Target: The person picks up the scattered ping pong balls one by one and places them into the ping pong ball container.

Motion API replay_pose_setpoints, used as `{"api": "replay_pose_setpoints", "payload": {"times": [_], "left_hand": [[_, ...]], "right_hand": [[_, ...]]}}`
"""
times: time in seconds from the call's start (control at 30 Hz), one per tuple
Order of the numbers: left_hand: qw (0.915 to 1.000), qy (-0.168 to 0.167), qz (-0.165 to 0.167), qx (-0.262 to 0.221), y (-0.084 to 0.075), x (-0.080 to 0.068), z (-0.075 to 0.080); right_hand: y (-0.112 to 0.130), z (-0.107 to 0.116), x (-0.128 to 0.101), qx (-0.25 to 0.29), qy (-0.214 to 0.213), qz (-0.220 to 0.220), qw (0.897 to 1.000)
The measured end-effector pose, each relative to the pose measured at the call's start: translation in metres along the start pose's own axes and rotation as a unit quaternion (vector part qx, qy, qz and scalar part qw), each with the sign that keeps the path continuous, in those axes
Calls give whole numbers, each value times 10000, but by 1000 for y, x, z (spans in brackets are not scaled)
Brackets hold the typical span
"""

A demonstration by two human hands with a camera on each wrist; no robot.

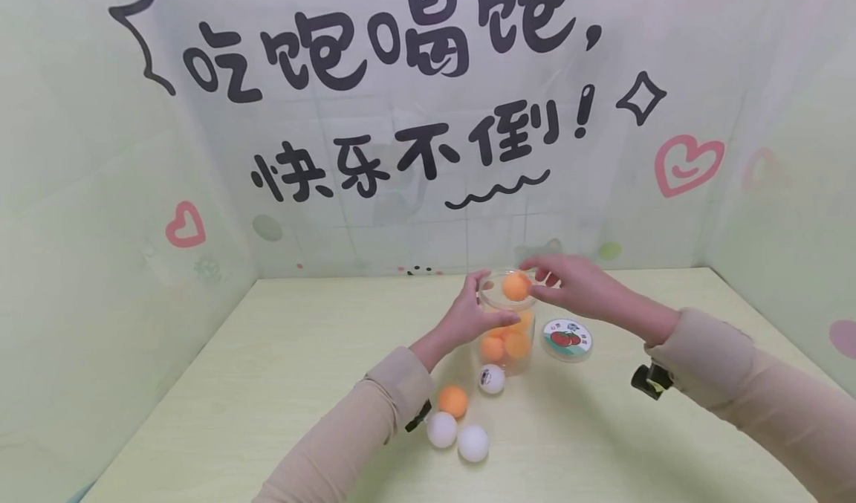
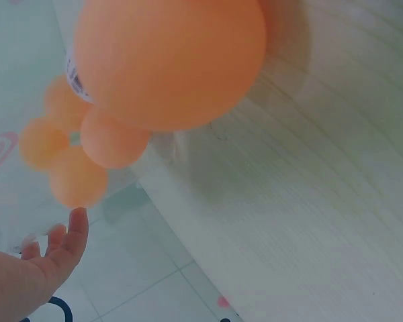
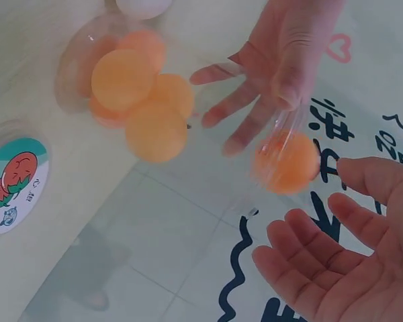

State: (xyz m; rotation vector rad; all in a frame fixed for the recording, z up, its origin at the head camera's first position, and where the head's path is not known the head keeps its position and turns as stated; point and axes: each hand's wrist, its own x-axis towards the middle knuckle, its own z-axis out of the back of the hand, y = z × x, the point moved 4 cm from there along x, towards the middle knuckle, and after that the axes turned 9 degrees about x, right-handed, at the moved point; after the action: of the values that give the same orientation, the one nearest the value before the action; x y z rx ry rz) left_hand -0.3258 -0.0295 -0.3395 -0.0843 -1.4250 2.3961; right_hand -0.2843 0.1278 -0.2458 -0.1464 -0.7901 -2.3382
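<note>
— Two hands meet at the centre of the head view. How are they posed?

— The left hand curls round the upper wall of a clear plastic jar; thumb and fingers wrap it. The right hand hovers just right of the rim, fingers spread and relaxed, with an orange ping-pong ball at the jar's mouth beside its fingertips. Whether they touch it I cannot tell.

— What do the wrist views add?

— The right wrist view looks through the jar: several orange balls piled at its bottom in the upper left, the single ball at centre right, the open palm lower right. The left wrist view shows mostly a blurred ball filling the top.

— And nearby?

— On the pale wooden table, the jar's lid with a tomato label lies just right of the jar. Below centre: a printed white ball, an orange one, two plain white balls.
</note>
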Motion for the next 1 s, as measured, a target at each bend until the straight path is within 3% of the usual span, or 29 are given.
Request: {"api": "replay_pose_setpoints", "payload": {"times": [0.33,0.53,0.73,0.87,1.0], "left_hand": [[10000,54,-21,-44,-1,0,0],[10000,13,-32,-63,-1,0,-1],[10000,-36,-45,-23,-1,0,-2],[10000,-41,-24,-16,-1,-1,-1],[10000,-68,-31,-1,-1,-1,-1]], "right_hand": [[-12,-7,2,-8,-15,-110,9999],[-31,-18,1,466,166,-195,9986],[-55,-37,-1,1096,71,-331,9934],[-66,-54,-5,1652,-286,-148,9857],[-73,-74,-10,2357,-846,132,9680]]}}
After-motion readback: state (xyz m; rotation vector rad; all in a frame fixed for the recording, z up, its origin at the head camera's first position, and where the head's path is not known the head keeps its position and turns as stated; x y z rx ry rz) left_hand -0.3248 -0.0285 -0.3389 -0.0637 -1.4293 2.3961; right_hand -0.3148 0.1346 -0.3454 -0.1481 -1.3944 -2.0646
